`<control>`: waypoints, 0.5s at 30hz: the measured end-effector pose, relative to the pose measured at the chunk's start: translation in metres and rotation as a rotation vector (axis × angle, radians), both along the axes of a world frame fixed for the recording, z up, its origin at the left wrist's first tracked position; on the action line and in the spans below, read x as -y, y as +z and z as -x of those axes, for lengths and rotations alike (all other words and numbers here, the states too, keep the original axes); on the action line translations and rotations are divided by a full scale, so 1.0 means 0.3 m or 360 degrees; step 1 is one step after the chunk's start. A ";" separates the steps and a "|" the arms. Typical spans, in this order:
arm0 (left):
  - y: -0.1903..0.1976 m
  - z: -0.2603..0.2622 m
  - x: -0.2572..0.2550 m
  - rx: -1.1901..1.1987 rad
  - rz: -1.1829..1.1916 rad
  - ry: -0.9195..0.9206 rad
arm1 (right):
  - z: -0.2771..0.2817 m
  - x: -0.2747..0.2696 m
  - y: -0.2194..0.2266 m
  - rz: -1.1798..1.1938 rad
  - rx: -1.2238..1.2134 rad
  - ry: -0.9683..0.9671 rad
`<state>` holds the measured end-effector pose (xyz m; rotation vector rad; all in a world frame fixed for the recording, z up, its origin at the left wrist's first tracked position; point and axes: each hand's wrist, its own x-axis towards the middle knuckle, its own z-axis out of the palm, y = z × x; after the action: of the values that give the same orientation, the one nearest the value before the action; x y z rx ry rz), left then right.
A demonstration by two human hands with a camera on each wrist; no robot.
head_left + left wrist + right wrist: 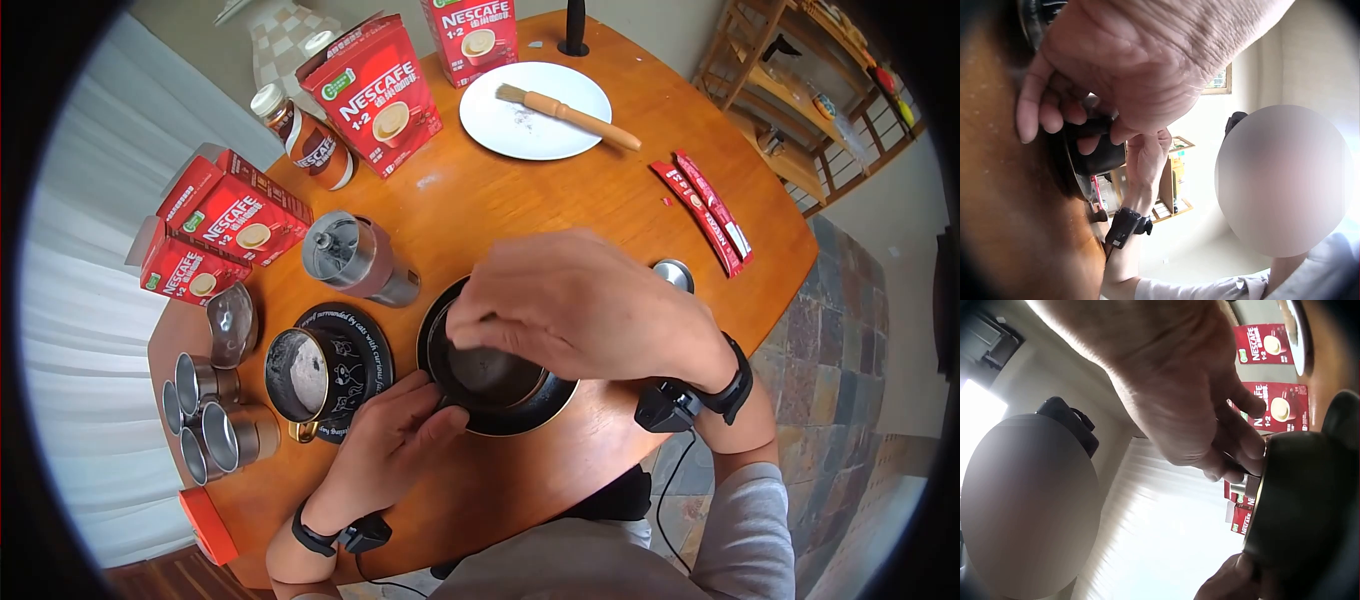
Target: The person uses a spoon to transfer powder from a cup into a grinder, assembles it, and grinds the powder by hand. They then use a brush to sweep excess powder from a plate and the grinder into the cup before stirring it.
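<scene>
Grip: left hand (390, 440) fingers closed on the handle of the black cup (1310, 500); right hand (565, 305) bent over its mouth, can't tell if it's holding anything. Cup's gold-rimmed, dark inside, on a black saucer (500, 425) toward the table's (590, 440) near edge. Handle mostly hidden, far rim covered, contents unclear.

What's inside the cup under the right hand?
Inside the cup, the head view shows a dark interior with a faint greyish patch, too dim to identify. The right hand covers the far part, so anything there is hidden.
</scene>
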<state>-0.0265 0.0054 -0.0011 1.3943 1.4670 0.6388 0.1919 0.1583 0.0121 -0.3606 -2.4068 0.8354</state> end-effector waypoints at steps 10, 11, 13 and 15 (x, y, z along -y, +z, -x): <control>-0.008 0.008 0.002 -0.0022 -0.0017 -0.0025 | -0.014 -0.002 0.006 -0.0074 0.0003 0.0102; -0.006 0.003 0.001 0.0004 -0.0017 -0.0004 | -0.013 -0.004 0.001 -0.0121 -0.0062 0.0176; 0.005 -0.010 -0.002 0.0058 -0.0014 0.0043 | -0.025 0.003 0.017 -0.0055 -0.0039 0.0170; 0.009 -0.007 -0.005 0.0019 -0.0039 0.0017 | -0.024 0.000 0.019 -0.0120 -0.0021 0.0075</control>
<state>-0.0244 0.0069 0.0017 1.4004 1.4624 0.6726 0.1992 0.1582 0.0178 -0.2694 -2.4351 0.7628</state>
